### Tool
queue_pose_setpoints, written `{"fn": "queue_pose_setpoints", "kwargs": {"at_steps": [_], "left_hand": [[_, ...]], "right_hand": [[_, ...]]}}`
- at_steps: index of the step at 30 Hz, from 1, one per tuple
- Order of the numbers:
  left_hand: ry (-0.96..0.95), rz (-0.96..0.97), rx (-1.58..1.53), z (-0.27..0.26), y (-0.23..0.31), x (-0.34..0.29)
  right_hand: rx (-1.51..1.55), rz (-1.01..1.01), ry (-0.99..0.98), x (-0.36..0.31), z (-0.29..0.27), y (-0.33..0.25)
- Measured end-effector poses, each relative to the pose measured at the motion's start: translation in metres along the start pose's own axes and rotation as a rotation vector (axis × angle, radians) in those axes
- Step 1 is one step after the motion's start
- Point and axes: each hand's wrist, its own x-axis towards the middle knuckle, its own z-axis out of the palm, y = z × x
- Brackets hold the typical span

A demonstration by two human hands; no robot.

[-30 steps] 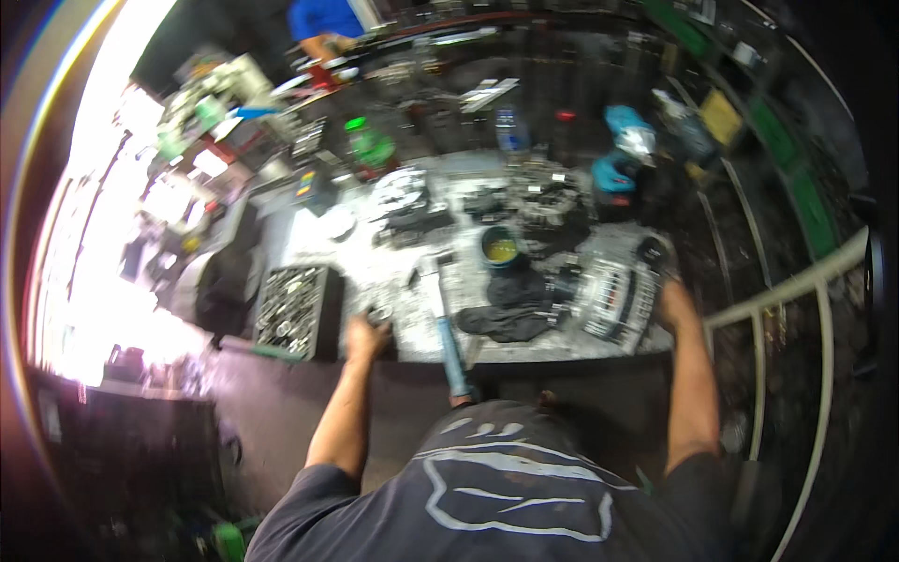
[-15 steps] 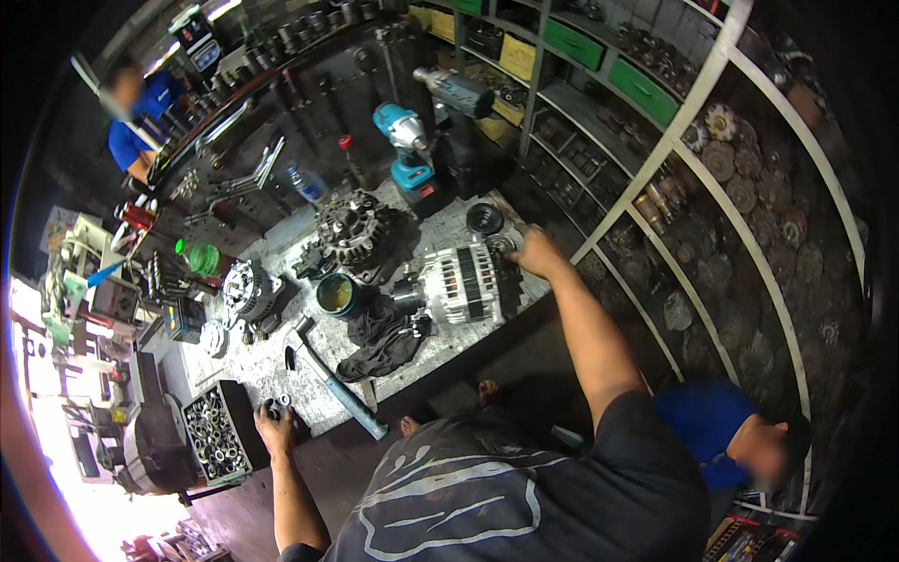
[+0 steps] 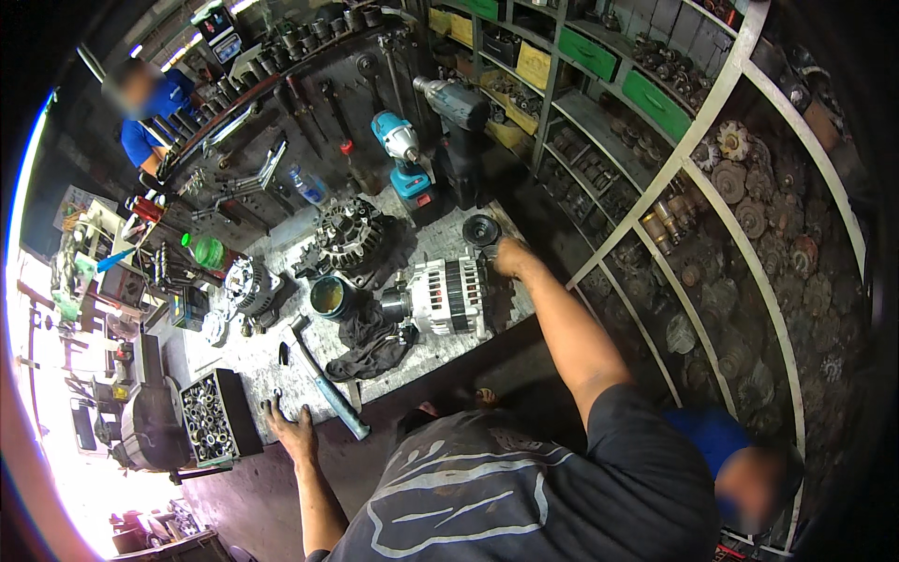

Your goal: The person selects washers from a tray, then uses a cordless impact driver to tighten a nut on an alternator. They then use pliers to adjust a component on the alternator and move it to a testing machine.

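A silver alternator [image 3: 433, 296] with a dark band lies on its side near the worktable's right end. My right hand [image 3: 511, 258] is at its right end, beside a round black pulley [image 3: 481, 230]. The fingers there are curled and partly hidden, so what they grip does not show. At the table's front left edge, my left hand [image 3: 294, 435] is open with its fingers spread. It is between a box of metal rings and nuts [image 3: 245, 412] and a hammer [image 3: 328, 384] with a blue-grey handle.
A dark rag [image 3: 370, 348] and a tub of grease [image 3: 330, 297] sit left of the alternator. Behind are another alternator [image 3: 348, 234], a teal impact driver [image 3: 401, 150] and a dark impact wrench [image 3: 459, 112]. Two people in blue are nearby, one far left, one lower right.
My left hand has spread its fingers, which were bunched at small parts by the table edge. My right hand has come closer to the black pulley. The whole view has shifted slightly.
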Motion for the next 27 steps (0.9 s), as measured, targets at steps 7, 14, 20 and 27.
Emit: {"fn": "queue_pose_setpoints", "kwargs": {"at_steps": [7,14,20,27], "left_hand": [[-0.088,0.011,-0.055,0.003,0.030,0.034],[-0.081,0.163,-0.294,0.030,0.096,0.080],[-0.104,0.310,-0.318,0.044,0.192,0.055],[-0.244,0.409,-0.426,0.081,0.310,0.021]], "right_hand": [[0.674,0.015,0.056,-0.010,-0.003,0.046],[1.310,0.084,-0.077,-0.018,0.005,0.076],[1.829,0.087,-0.235,-0.068,0.006,0.087],[1.897,0.205,-0.378,-0.101,0.049,0.064]]}}
